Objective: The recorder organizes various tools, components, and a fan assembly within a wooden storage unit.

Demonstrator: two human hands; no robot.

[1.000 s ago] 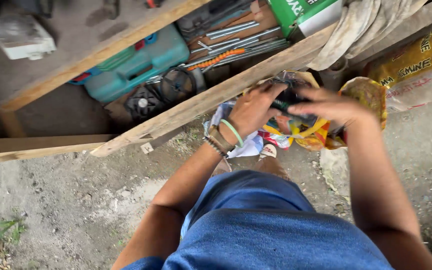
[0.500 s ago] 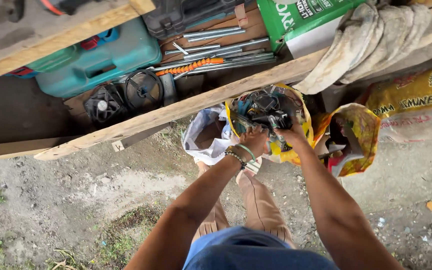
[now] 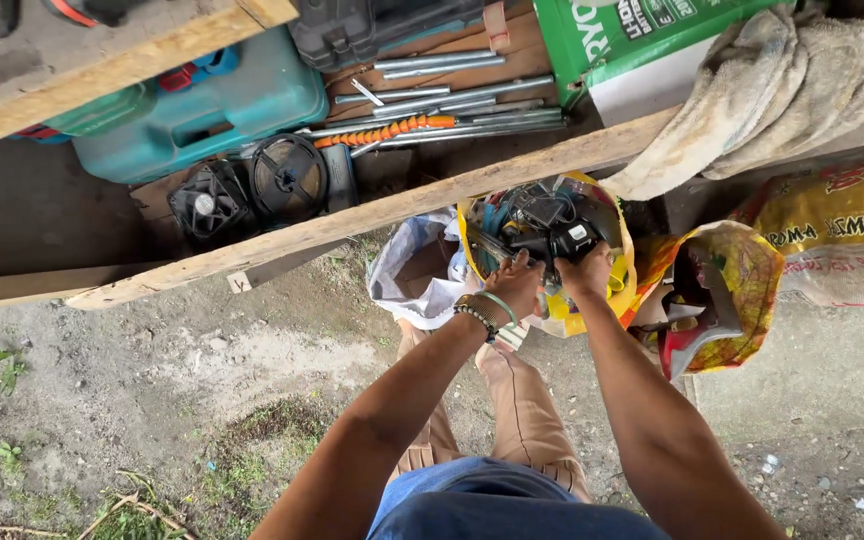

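Black power tool [image 3: 552, 240] with a grey label sits at the mouth of the yellow plastic bag [image 3: 614, 290] below the wooden bench [image 3: 392, 210]. Both hands, left [image 3: 515, 283] and right [image 3: 586, 270], close around it; lifting straight up would likely clear the tangled cables.

Both hands, the left hand [image 3: 514, 283] and right hand [image 3: 586, 268], have dropped from chest height into the yellow bag [image 3: 607, 290]. They now grip a black tool [image 3: 552, 240] there.
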